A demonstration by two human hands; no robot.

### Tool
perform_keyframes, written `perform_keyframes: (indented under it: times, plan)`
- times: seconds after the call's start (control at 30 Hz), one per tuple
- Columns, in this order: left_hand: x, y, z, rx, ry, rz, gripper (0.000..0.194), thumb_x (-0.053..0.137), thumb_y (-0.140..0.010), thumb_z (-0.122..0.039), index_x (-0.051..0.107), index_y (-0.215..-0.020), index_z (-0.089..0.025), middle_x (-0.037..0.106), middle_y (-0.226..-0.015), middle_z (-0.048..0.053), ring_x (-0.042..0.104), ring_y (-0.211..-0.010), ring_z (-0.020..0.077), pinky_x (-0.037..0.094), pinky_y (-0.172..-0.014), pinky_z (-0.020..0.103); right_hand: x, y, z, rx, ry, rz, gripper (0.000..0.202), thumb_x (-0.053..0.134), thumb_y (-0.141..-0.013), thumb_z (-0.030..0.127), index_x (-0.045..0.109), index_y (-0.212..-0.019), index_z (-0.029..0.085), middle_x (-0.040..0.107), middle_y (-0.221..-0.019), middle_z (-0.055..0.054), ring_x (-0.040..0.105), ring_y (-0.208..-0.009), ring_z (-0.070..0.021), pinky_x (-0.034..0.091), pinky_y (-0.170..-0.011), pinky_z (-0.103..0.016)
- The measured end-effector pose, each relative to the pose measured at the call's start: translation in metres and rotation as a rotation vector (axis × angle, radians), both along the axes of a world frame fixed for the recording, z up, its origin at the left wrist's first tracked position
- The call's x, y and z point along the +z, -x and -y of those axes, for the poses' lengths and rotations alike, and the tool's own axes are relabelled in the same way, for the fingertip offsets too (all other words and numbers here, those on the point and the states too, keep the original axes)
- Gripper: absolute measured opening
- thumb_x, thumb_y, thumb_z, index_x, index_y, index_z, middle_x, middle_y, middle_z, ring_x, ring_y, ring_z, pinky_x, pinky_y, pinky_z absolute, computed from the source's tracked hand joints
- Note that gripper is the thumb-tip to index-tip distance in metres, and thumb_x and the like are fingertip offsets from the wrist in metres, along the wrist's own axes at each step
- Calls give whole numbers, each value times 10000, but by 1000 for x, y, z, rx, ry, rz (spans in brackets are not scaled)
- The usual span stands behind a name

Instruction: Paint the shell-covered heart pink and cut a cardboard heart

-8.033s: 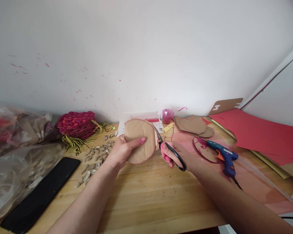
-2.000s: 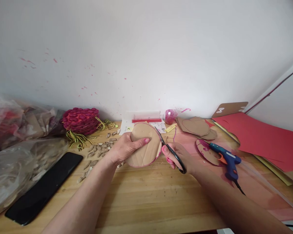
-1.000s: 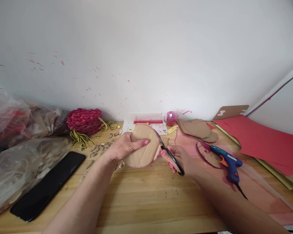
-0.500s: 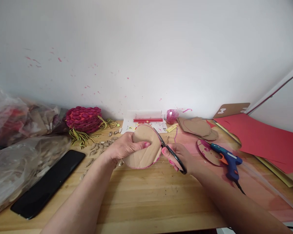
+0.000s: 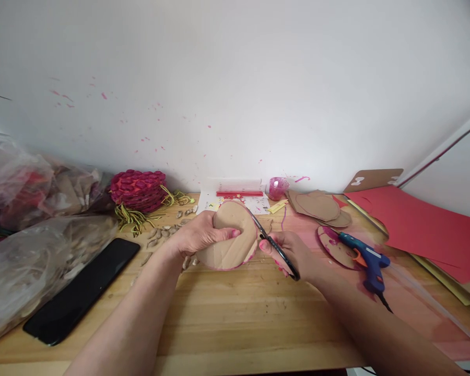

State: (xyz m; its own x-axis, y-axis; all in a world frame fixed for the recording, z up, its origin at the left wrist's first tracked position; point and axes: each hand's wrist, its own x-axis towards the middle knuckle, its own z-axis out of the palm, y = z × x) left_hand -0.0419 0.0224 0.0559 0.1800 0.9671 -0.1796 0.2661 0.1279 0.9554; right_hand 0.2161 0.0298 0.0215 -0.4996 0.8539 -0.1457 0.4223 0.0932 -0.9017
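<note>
My left hand grips a rounded piece of cardboard, its thumb on the upper face and its other fingers hidden underneath. A pink line runs along the cardboard's edge. In my right hand is a pair of scissors with black handles. Their blades lie along the right edge of the cardboard, pointing away and to the left. Behind the cardboard lies a printed sheet with a red strip across it.
On the right are a blue glue gun, a paint-stained cardboard disc, stacked cardboard shapes and red paper. On the left lie a black phone, plastic bags, small shells and a magenta scaly object.
The scissor blades look closer together along the cardboard's edge. The view has shifted slightly; both hands keep nearly the same place.
</note>
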Motion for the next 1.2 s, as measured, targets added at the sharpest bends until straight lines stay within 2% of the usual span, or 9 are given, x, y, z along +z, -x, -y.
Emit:
perform_keyframes:
  times: [0.2,0.33,0.47,0.67,0.97,1.1,1.2]
  plan:
    - [-2,-3,2,-75,44,60,405,856,-655,-501,821,-887,-171,797,-914,123,717,-748,237,572,-669,299,1,3,0,32,50,-27,529,644,-828,655,410,-654,214,453,-484,59,480,-384,-98,351,-373,-210]
    - [-5,-10,5,-109,76,131,432,888,-617,-488,823,-921,-187,801,-954,116,723,-772,246,576,-680,299,1,2,-2,21,42,-36,543,644,-824,657,385,-642,217,442,-483,61,477,-396,-92,384,-392,-209]
    - [-6,-9,4,-116,77,103,430,874,-639,-487,820,-935,-179,799,-938,114,719,-788,252,567,-674,295,1,-1,-4,21,59,-13,572,640,-808,694,371,-633,220,420,-474,65,456,-374,-90,353,-367,-210]
    - [-6,-3,0,-153,116,53,498,851,-648,-508,794,-1005,-165,797,-997,102,722,-860,262,562,-756,306,5,2,0,16,16,-6,623,597,-778,774,384,-596,218,387,-430,62,433,-343,-97,299,-343,-216]
    - [-7,-1,0,-144,53,33,397,853,-665,-475,819,-930,-180,796,-939,101,710,-771,244,554,-688,292,7,-2,-2,37,-34,39,512,645,-838,631,450,-631,205,408,-462,61,436,-378,-92,288,-371,-215]
    - [-3,1,-2,-73,87,119,417,891,-611,-491,814,-848,-157,780,-813,104,689,-673,224,529,-583,272,3,1,-3,-26,-22,16,506,680,-805,640,473,-646,207,406,-480,63,422,-379,-91,320,-371,-226]
    - [-3,-3,-7,184,40,362,517,915,-553,-545,802,-852,-138,770,-796,110,690,-669,218,521,-543,257,-2,3,-7,-162,28,-99,509,681,-789,668,464,-678,221,423,-494,66,420,-365,-99,367,-360,-243]
